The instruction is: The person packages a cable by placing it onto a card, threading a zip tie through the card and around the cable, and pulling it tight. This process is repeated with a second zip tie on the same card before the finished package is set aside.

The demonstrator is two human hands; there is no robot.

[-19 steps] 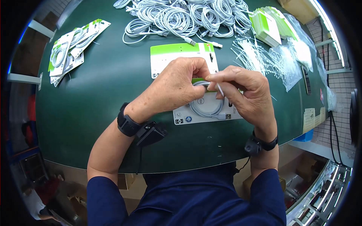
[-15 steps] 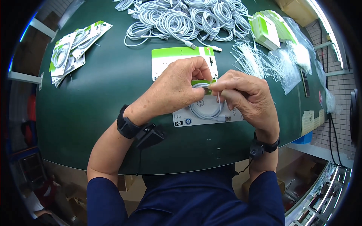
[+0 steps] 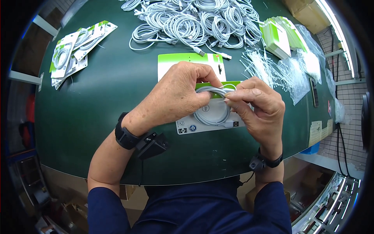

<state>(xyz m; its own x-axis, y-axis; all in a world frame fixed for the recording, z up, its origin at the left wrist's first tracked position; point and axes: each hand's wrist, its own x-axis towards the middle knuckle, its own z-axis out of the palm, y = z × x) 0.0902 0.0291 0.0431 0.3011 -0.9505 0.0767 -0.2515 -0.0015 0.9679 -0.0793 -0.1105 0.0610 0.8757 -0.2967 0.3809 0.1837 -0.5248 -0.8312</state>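
Observation:
A light grey USB cable (image 3: 227, 113) lies coiled on a white and green packaging card (image 3: 204, 129) in front of me. My left hand (image 3: 175, 93) is closed on the top of the coil, thumb below and fingers above, partly hiding it. A thin white cable tie (image 3: 231, 85) arches over the coil's upper right. Thumb and forefinger of my right hand (image 3: 263, 102) pinch the tie beside the coil. Another card (image 3: 165, 66) lies flat just beyond, partly under my left hand.
A large heap of coiled cables (image 3: 194, 23) covers the far middle. Finished-looking cards with cables (image 3: 64, 56) are piled at left. To the right are stacked cards (image 3: 277, 37), loose cable ties (image 3: 259, 68) and clear plastic bags (image 3: 296, 84). The green table (image 3: 97, 128) curves toward me.
The cable tie, upright before, now bends in an arch over the coil. My right hand has shifted slightly down, still pinching. The left hand keeps its grip.

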